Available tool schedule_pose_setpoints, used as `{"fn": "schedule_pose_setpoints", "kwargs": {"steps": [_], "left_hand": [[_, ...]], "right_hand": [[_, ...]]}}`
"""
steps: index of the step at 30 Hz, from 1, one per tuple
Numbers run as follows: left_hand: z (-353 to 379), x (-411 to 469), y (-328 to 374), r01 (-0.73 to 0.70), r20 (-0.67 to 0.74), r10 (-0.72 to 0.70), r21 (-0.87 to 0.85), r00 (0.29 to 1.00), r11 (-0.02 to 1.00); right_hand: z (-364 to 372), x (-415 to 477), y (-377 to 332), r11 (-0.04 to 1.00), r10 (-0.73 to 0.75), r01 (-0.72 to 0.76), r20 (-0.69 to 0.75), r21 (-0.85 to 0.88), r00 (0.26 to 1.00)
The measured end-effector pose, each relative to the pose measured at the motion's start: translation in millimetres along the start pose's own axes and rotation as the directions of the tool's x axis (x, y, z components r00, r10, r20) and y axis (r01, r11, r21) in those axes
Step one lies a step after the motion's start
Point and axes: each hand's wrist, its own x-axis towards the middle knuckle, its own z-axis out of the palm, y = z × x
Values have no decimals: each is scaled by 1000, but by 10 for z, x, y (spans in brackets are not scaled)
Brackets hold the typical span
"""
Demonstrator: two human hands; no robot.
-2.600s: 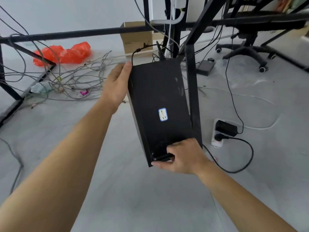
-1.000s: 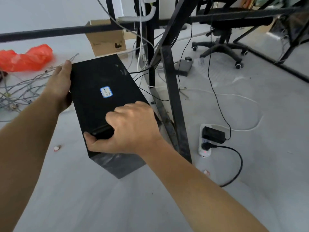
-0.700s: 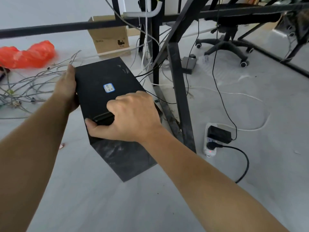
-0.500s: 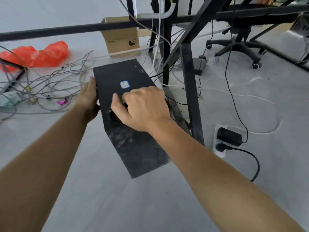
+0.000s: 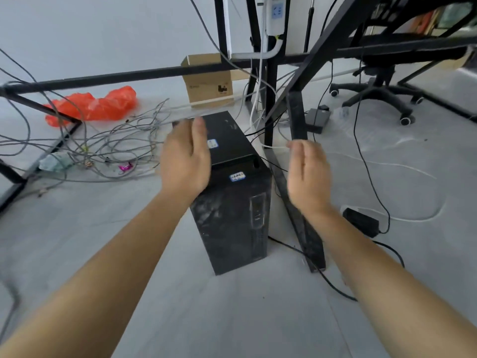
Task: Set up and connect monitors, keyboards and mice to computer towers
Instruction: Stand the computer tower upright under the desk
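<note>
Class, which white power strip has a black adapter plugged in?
The floor power strip at right, under the black adapter; the hanging power strip on the desk frame shows none.

tower (image 5: 232, 197) left of desk leg (image 5: 299, 161), on floor (image 5: 232, 319)

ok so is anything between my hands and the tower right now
Nothing visible. The left hand hovers open at the top left edge of the computer tower, the right hand open to its right. Only the black desk leg stands close beside the tower's right side.
</note>
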Motion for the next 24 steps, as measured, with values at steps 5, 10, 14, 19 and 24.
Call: {"fn": "schedule_pose_setpoints", "kwargs": {"steps": [5, 10, 14, 19, 24], "left_hand": [[333, -254, 203, -266, 220, 187, 424, 957, 866], [316, -191, 35, -257, 172, 198, 464, 965, 848], [76, -237, -179, -332, 151, 297, 507, 943, 796], [-83, -226, -346, -355, 172, 314, 546, 934, 759], [66, -239, -207, -121, 74, 95, 621, 993, 775]], "right_hand": [[-60, -530, 813, 821, 558, -367, 478, -438, 678], [223, -1144, 936, 787, 595, -99, 707, -609, 383], [353, -1413, 1048, 734, 666, -90, 689, -673, 285], [370, -1550, 1238, 711, 677, 26, 694, -703, 248], [271, -1400, 1266, 675, 709, -184, 558, -715, 431]]}}
